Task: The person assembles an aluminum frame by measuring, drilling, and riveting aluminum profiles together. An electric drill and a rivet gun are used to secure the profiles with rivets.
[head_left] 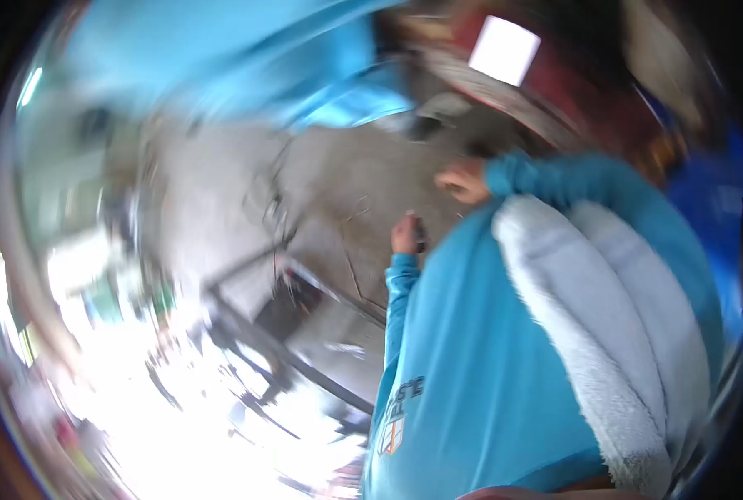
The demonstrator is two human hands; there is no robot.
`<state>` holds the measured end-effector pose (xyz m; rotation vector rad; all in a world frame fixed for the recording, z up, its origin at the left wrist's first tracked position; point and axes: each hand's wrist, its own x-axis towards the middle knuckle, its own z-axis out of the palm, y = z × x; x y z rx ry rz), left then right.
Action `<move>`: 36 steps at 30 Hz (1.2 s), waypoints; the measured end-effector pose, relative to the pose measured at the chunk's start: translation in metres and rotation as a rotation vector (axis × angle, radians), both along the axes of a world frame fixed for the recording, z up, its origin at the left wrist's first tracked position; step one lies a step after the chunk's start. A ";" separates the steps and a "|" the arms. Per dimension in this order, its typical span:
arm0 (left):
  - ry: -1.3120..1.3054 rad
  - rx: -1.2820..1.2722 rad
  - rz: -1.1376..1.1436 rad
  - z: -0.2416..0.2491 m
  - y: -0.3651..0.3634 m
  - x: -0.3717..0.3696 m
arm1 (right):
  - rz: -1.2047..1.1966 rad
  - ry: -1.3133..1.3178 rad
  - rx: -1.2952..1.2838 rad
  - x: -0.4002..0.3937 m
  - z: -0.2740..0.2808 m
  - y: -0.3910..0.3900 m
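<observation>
My left hand (405, 234) is low in front of my body, at the end of a teal sleeve. Its fingers are curled around a small dark object (421, 235), too blurred to name. Further up and to the right, my right hand (465, 181) is closed, with its fingers bent in. Whatever it may hold is hidden. The hands are apart from each other, both close to my teal shirt (488, 358). A white towel (588, 308) hangs down over the shirt.
A dark metal frame (288, 354) stands on the grey floor (213, 183) at the lower left. Thin cables (351, 258) lie on the floor. Blurred light-blue cloth (246, 62) fills the top. A red object (571, 92) with a white square (505, 50) is at upper right.
</observation>
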<state>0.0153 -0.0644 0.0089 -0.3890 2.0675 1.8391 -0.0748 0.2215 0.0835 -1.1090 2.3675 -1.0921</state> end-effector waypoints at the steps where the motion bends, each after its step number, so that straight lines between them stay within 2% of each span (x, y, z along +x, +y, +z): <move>1: -0.139 0.214 0.276 0.018 0.012 0.010 | 0.067 -0.014 0.004 0.014 0.000 -0.023; 3: 0.041 0.187 0.446 0.073 0.008 0.047 | 0.298 -0.211 0.124 0.039 -0.003 -0.075; 4: -0.026 0.337 0.570 0.111 0.002 0.069 | 0.331 -0.218 0.002 0.064 -0.006 -0.104; 5: 0.032 0.441 0.666 0.143 0.003 0.092 | 0.340 -0.253 -0.133 0.091 0.010 -0.116; 6: 0.067 0.434 0.778 0.165 0.001 0.103 | 0.336 -0.347 -0.143 0.101 0.023 -0.133; 7: 0.115 0.434 0.855 0.174 -0.001 0.117 | 0.303 -0.418 -0.145 0.120 0.030 -0.150; 9: 0.111 0.421 1.097 0.175 -0.021 0.149 | 0.386 -0.059 -0.242 0.149 0.038 -0.185; 11: 0.096 0.475 1.316 0.181 -0.050 0.179 | 0.442 -0.149 -0.228 0.179 0.046 -0.221; 12: 0.098 0.531 1.375 0.160 -0.080 0.207 | 0.462 -0.159 -0.202 0.203 0.040 -0.251; 13: 0.080 0.690 1.501 0.174 -0.093 0.213 | 0.471 -0.203 -0.195 0.213 0.044 -0.267; 14: 0.104 0.747 1.564 0.173 -0.103 0.222 | 0.476 -0.253 -0.198 0.224 0.047 -0.280; 17: 0.172 0.911 1.656 0.175 -0.124 0.233 | 0.464 -0.328 0.017 0.228 0.056 -0.313; 21: 0.238 0.962 1.590 0.185 -0.171 0.218 | 0.483 -0.361 -0.094 0.209 0.041 -0.370; 22: 0.237 0.982 1.472 0.185 -0.188 0.217 | 0.479 -0.360 -0.141 0.201 0.040 -0.387; 26: 0.351 0.935 1.188 0.185 -0.263 0.206 | 0.457 -0.386 -0.284 0.174 0.048 -0.468; 29: 0.365 0.859 1.151 0.189 -0.319 0.210 | 0.636 -0.465 -0.343 0.159 0.076 -0.546; 30: 0.356 0.774 1.202 0.195 -0.336 0.215 | 0.727 -0.365 -0.168 0.148 0.075 -0.567; 31: 0.275 0.688 1.260 0.207 -0.357 0.220 | 0.804 -0.340 -0.160 0.139 0.075 -0.590; 32: 0.224 0.305 1.258 0.181 -0.383 0.233 | 0.886 -0.315 -0.152 0.131 0.077 -0.616; 33: 0.258 0.307 1.448 0.207 -0.399 0.238 | 0.968 -0.295 -0.145 0.126 0.082 -0.639; 34: 0.140 0.194 1.570 0.202 -0.426 0.256 | 0.953 -0.384 0.007 0.120 0.105 -0.658; 35: 0.169 0.236 1.742 0.195 -0.450 0.276 | 0.935 -0.349 -0.015 0.115 0.108 -0.671; 36: 0.173 0.085 1.841 0.183 -0.472 0.297 | 0.916 -0.312 -0.041 0.108 0.109 -0.686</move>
